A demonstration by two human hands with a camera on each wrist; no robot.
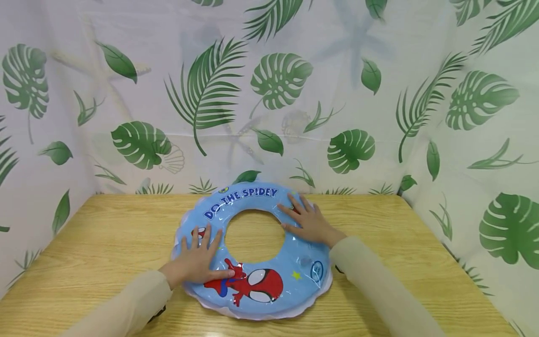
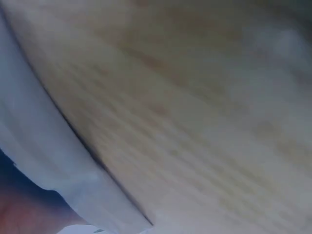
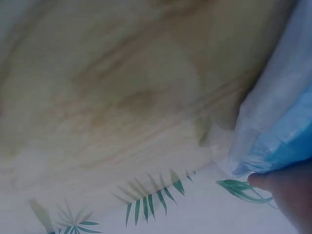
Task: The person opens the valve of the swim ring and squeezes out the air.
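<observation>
An inflated light-blue swim ring (image 1: 252, 304) lies on the wooden table, printed with a red cartoon figure and the words "DO THE SPIDEY". My left hand (image 1: 195, 262) rests on the ring's left side, fingers spread and straight, thumb over the printed figure. On the upper right side of the ring, my right hand (image 1: 311, 222) lies with its fingers spread toward the hole. In the left wrist view the ring's pale edge (image 2: 48, 126) runs down the left. The right wrist view shows the ring's blue side (image 3: 287, 131) beside part of my right hand (image 3: 287, 190).
The wood-grain table (image 1: 118, 234) stretches out on both sides of the ring. Behind it and along both sides hangs a white curtain (image 1: 303, 154) with green leaf prints, meeting the table's back edge.
</observation>
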